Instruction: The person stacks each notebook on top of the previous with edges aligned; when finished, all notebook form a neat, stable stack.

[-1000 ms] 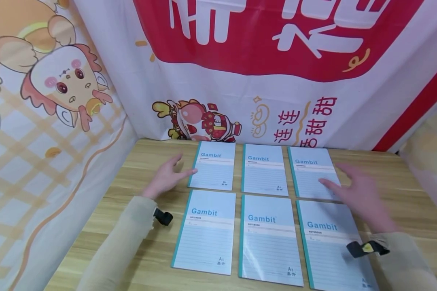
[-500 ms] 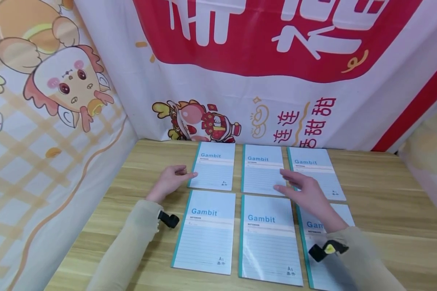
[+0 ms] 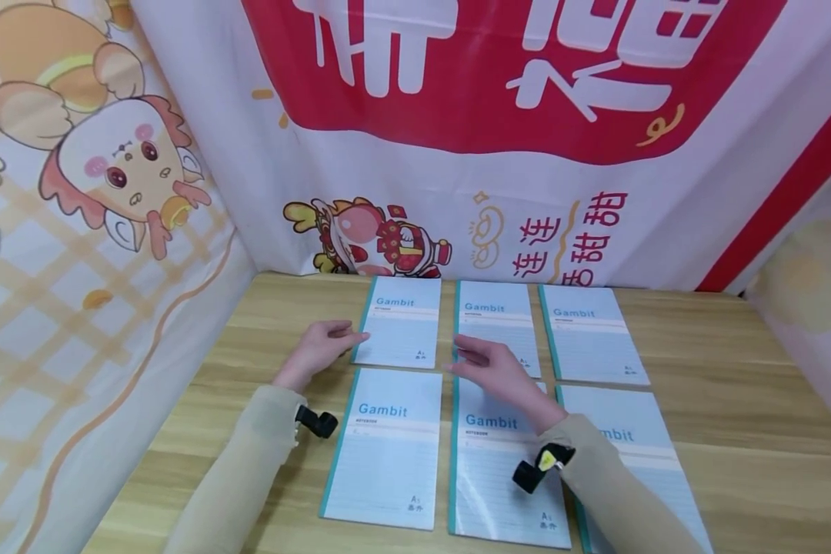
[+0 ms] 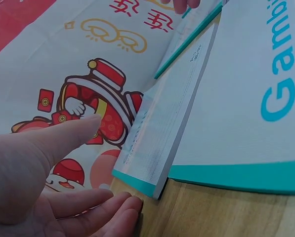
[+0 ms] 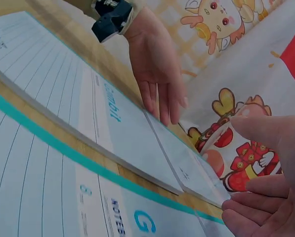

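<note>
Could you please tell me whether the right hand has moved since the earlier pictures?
Yes, leftward: in the head view, the right hand first overlapped the far right notebook and now overlaps the far middle notebook.

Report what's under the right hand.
In the head view, under the right hand are the back middle notebook and front middle notebook, both partly visible, each reading Gambit. Areas the hand covers cannot be seen.

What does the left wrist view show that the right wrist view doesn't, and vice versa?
Only left wrist: red lettering and an orange double-loop drawing.
Only right wrist: a black device worn beside the left hand, and a horned cartoon animal.
Both: that hand, the right hand (barely, in the left wrist view), notebooks, table and a red-clad cartoon figure.
</note>
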`<state>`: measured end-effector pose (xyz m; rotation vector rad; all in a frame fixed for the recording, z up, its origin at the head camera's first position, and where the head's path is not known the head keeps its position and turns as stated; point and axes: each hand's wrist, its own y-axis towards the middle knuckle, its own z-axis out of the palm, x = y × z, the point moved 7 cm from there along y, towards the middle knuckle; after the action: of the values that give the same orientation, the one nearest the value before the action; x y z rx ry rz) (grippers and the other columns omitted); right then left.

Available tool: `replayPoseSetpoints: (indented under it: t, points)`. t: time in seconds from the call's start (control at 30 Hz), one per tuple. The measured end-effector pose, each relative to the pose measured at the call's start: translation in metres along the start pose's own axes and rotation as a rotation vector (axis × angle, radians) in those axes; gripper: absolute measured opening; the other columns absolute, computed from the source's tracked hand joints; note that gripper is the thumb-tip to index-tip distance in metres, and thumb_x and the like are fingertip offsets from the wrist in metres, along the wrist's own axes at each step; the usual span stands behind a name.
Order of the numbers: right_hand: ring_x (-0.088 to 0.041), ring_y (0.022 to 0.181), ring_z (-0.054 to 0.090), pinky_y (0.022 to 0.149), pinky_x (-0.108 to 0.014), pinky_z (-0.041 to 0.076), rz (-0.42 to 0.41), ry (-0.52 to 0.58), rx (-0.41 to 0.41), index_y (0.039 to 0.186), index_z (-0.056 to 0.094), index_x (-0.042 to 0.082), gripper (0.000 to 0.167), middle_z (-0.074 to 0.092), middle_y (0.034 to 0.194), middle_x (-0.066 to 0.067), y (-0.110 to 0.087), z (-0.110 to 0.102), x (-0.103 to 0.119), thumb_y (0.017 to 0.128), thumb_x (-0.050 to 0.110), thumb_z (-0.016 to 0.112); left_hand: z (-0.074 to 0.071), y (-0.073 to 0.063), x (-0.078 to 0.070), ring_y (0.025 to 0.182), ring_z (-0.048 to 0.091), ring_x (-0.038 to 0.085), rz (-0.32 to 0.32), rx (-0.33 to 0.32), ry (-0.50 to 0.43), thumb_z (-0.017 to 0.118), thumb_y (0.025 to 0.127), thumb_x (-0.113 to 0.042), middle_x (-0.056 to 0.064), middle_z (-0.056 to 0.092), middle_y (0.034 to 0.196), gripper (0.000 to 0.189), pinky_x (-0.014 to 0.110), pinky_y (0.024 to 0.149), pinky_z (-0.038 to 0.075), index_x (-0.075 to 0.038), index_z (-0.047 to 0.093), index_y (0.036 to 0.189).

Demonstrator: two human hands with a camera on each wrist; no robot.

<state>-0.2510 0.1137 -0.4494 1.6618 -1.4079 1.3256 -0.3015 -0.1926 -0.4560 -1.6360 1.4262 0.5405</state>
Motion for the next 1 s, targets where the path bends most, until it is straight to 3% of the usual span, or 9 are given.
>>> replayPoseSetpoints:
  t: [0.23,0.4,0.63,1.0]
  points:
    - [-0.021,0.135,0.051,0.112,-0.043,0.041,0.08,0.087,0.011,0.153,0.046,0.013,0.089,0.053,0.149,-0.004,0.017,0.023,0.001,0.083,0.056,0.08,-0.002,0.0,0.004,0.137,0.046,0.034,-0.005,0.007,-0.004,0.069,0.093,-0.055,0.016,0.049,0.15,0.082,0.055,0.113,0.037,-0.007,0.043,0.154]
    - [-0.024,0.137,0.048,0.113,-0.045,0.04,0.127,0.092,0.021,0.155,0.042,0.011,0.092,0.05,0.152,-0.007,0.022,0.031,0.0,0.083,0.055,0.08,-0.001,0.0,0.006,0.135,0.047,0.033,-0.023,0.018,-0.012,0.068,0.094,-0.056,0.015,0.048,0.152,0.081,0.056,0.113,0.036,-0.007,0.044,0.153]
    - [-0.026,0.14,0.044,0.114,-0.043,0.038,0.114,0.121,0.028,0.156,0.04,0.007,0.082,0.045,0.155,-0.01,0.021,0.036,0.001,0.092,0.042,0.077,0.004,0.001,0.003,0.133,0.049,0.031,-0.032,0.02,-0.039,0.065,0.099,-0.046,0.015,0.048,0.151,0.069,0.056,0.114,0.035,-0.005,0.047,0.151]
    - [-0.026,0.142,0.043,0.114,-0.043,0.038,0.112,0.13,0.025,0.156,0.04,0.008,0.08,0.044,0.156,-0.01,0.021,0.038,-0.002,0.092,0.041,0.076,0.01,0.01,0.0,0.132,0.052,0.033,-0.021,0.041,-0.061,0.057,0.106,-0.026,0.018,0.051,0.148,0.049,0.052,0.113,0.038,-0.001,0.049,0.148]
